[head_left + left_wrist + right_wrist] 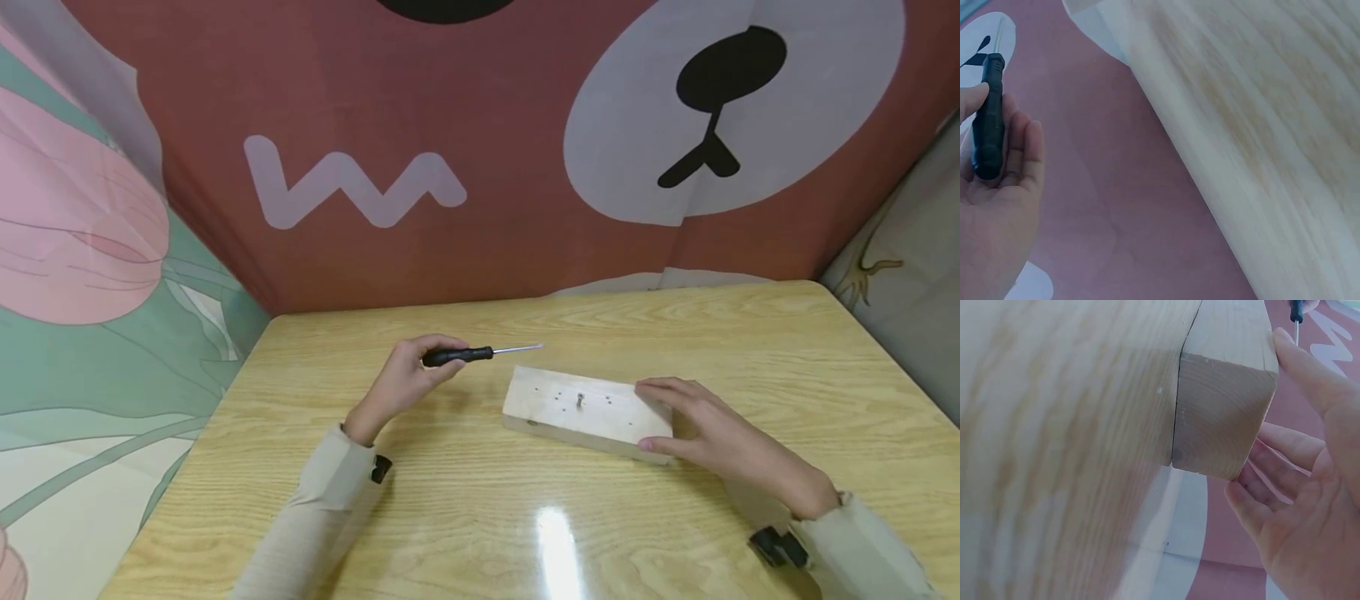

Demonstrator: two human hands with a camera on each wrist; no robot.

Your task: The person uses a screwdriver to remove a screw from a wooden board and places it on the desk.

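In the head view my left hand (408,379) holds a screwdriver (457,357) by its black handle, above the table and left of a wooden block. Its thin metal shaft points right, clear of the block. The left wrist view shows the thumb and fingers around the screwdriver handle (989,119). The pale wooden block (555,396) lies flat on the table, with several small holes in its top. A screw (580,401) stands up from the middle of that top. My right hand (701,425) grips the block's right end, thumb on the near side and fingers on the far side.
The block rests on a light wood-grain table (450,533). Behind the table hangs a red cloth (510,250) with a printed bear face. Another printed cloth (75,250) hangs at the left, and a grey one (915,275) at the right.
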